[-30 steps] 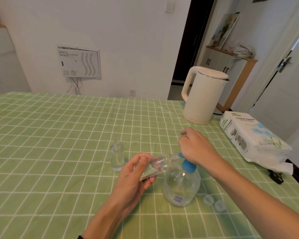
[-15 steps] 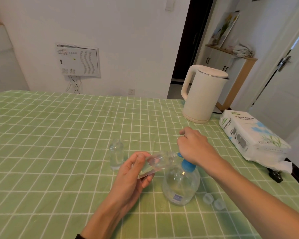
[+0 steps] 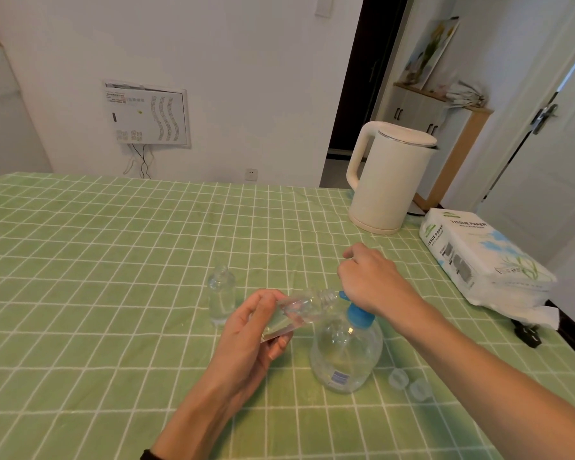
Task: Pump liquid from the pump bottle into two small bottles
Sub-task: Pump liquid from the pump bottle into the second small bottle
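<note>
While the left hand [image 3: 246, 330] is holding a small clear bottle [image 3: 299, 307] tilted almost onto its side above the tabletop [image 3: 113, 260], its grip is pinching the bottle's body between thumb and fingers. The threaded mouth is pointing at the blue nozzle [image 3: 344, 296] of the pump bottle [image 3: 346, 353] — the two seem to be touching, though the clear plastic makes that hard to judge. The right hand [image 3: 369, 280] is lying over the pump bottle's top, its grip curled down round the pump head, which is hidden under the palm. The pump bottle is standing upright on the green checked cloth. A second small bottle [image 3: 221, 297] is standing uncapped to the left, apart from the held one. Two clear caps [image 3: 398, 380] are lying near the pump bottle's base — on its right. A cream kettle [image 3: 389, 180] and a pack of tissue paper [image 3: 478, 257] are sitting farther back.
</note>
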### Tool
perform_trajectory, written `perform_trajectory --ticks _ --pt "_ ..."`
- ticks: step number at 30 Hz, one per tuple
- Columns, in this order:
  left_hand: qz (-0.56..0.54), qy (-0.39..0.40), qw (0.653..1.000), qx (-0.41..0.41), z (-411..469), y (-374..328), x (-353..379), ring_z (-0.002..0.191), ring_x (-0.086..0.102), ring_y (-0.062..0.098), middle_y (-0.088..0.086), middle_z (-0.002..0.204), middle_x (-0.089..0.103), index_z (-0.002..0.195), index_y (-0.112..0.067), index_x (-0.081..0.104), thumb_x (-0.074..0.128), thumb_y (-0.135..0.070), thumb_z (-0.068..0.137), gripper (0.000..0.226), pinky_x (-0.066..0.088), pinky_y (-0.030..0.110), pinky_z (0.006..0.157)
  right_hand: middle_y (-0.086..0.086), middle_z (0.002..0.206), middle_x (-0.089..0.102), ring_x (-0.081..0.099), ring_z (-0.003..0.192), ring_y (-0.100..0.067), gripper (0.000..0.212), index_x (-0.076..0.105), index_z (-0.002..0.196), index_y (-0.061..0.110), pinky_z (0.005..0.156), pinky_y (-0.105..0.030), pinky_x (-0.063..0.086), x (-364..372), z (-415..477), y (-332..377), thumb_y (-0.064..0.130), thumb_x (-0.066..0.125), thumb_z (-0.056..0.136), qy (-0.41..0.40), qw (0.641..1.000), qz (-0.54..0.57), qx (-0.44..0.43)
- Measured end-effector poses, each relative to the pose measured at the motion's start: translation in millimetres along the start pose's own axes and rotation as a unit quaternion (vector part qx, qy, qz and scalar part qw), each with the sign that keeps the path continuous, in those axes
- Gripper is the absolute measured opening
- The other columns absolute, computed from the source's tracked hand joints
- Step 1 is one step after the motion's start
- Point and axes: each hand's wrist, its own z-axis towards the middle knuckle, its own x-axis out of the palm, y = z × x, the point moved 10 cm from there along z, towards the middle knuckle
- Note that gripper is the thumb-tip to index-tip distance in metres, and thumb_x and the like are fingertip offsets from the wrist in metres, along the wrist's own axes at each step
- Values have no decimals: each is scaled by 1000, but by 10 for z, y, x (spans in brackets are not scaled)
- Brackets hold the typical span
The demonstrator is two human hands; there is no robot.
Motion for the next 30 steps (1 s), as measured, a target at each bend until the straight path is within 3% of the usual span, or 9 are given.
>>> perform_trajectory --ticks 6,10,16,24,30 --pt "13 12 1000 8 -14 -25 40 55 60 9 8 89 77 97 -3 64 70 -36 81 37 55 17 48 -9 135 47 42 124 -32 38 48 132 18 103 -51 36 -95 6 19 24 36 96 -23 1000 -9 -9" --pt "10 5 1000 10 1 -21 14 54 60 10 10 88 73 93 -6 68 72 -37 79 34 53 17 45 -6 133 47 38 123 -29 35 48 128 21 92 -48 30 -190 -1 43 27 38 95 -69 997 -15 -24" --pt "15 -1 1000 15 12 -19 -8 53 58 9 9 90 72 97 -4 63 70 -37 80 37 52 16 45 -10 151 30 21 141 -31 50 31 147 18 111 -58 21 -103 -2 7 27 35 98 -67 998 -12 -9" --pt "15 0 1000 6 2 -8 22 54 61 8 9 93 78 99 -2 63 76 -41 71 50 55 17 46 -8 151 21 17 141 -31 52 23 147 17 113 -60 19 -178 14 20 30 33 98 -84 996 -17 -16" --pt "16 -3 1000 4 9 -2 2 55 60 9 7 92 79 100 -2 63 74 -38 75 46 55 17 48 -8 153 19 15 143 -31 52 24 148 19 112 -60 19 -131 47 5 31 32 98 -60 998 -26 -10"
